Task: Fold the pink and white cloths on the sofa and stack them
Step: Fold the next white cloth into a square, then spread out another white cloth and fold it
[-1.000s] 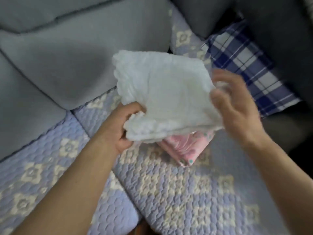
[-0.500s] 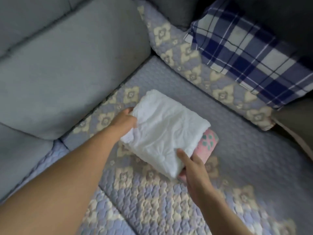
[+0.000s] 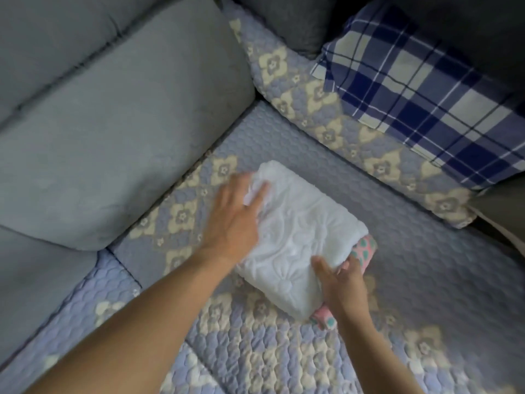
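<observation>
White cloth now released, flattened.

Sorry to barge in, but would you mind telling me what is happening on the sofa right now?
A person is finishing a small stack of folded cloths on the quilted sofa cover. The folded white cloth lies on top of the folded pink cloth, which peeks out at the right edge and near corner. The left hand lies flat, open, on the white cloth's far left part, and the right hand is at the stack's near right corner. A blue plaid pillow lies behind.
</observation>
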A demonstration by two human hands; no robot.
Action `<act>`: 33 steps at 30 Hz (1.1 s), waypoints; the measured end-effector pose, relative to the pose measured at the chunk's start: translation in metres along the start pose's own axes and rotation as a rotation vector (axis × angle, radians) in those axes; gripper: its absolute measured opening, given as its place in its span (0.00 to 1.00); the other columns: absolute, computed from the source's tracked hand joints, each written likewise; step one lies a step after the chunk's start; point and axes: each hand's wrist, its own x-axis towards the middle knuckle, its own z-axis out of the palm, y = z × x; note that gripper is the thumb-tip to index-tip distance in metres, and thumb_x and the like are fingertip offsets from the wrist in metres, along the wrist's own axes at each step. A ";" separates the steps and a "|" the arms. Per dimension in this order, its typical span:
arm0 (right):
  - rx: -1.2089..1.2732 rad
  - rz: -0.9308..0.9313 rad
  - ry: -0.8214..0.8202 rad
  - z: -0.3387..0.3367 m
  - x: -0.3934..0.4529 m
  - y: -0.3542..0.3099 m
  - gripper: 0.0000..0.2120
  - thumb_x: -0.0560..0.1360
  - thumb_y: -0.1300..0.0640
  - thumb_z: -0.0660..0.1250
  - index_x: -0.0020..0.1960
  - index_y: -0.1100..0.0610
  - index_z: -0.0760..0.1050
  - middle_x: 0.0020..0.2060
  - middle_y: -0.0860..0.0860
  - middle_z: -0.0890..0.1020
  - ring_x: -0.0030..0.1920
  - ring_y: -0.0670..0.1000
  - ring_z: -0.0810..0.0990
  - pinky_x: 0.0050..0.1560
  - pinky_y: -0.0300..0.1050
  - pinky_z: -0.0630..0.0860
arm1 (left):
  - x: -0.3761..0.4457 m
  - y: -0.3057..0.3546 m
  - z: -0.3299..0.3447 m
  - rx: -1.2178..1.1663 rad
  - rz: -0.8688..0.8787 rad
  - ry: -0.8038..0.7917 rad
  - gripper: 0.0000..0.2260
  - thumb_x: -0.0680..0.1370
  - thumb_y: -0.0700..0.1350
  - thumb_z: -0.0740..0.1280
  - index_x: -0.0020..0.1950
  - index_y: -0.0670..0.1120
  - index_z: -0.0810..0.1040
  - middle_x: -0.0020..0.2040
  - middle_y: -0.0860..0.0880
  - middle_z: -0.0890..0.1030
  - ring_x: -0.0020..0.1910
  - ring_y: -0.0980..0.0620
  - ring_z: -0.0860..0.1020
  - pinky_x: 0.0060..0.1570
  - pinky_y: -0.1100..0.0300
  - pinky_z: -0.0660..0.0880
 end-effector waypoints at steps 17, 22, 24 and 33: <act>-0.979 -0.704 0.124 0.041 0.075 0.011 0.31 0.82 0.38 0.48 0.82 0.46 0.47 0.81 0.50 0.46 0.80 0.55 0.40 0.79 0.57 0.37 | -0.016 0.010 0.072 -0.012 0.003 -0.120 0.29 0.81 0.64 0.48 0.81 0.61 0.47 0.83 0.50 0.42 0.81 0.47 0.39 0.78 0.39 0.44; -1.018 -0.622 0.087 0.039 0.020 -0.026 0.29 0.83 0.44 0.50 0.81 0.53 0.51 0.81 0.54 0.46 0.80 0.58 0.38 0.78 0.59 0.34 | -0.102 -0.010 0.037 -0.150 -0.258 -0.217 0.27 0.82 0.62 0.45 0.82 0.59 0.47 0.83 0.47 0.41 0.81 0.43 0.39 0.77 0.43 0.37; -0.899 -0.771 0.103 0.053 -0.034 -0.035 0.25 0.81 0.51 0.58 0.76 0.57 0.64 0.79 0.60 0.56 0.80 0.62 0.47 0.78 0.59 0.43 | -0.158 -0.022 0.030 -0.257 -0.464 -0.349 0.28 0.83 0.61 0.49 0.82 0.57 0.48 0.83 0.44 0.45 0.81 0.40 0.43 0.77 0.44 0.43; -1.318 -0.678 -0.843 0.182 -0.280 0.059 0.15 0.83 0.56 0.56 0.62 0.59 0.78 0.61 0.57 0.79 0.61 0.59 0.77 0.62 0.48 0.73 | -0.542 -0.103 -0.019 -0.877 -1.326 -0.646 0.21 0.82 0.48 0.62 0.75 0.45 0.69 0.72 0.45 0.73 0.70 0.46 0.73 0.66 0.59 0.69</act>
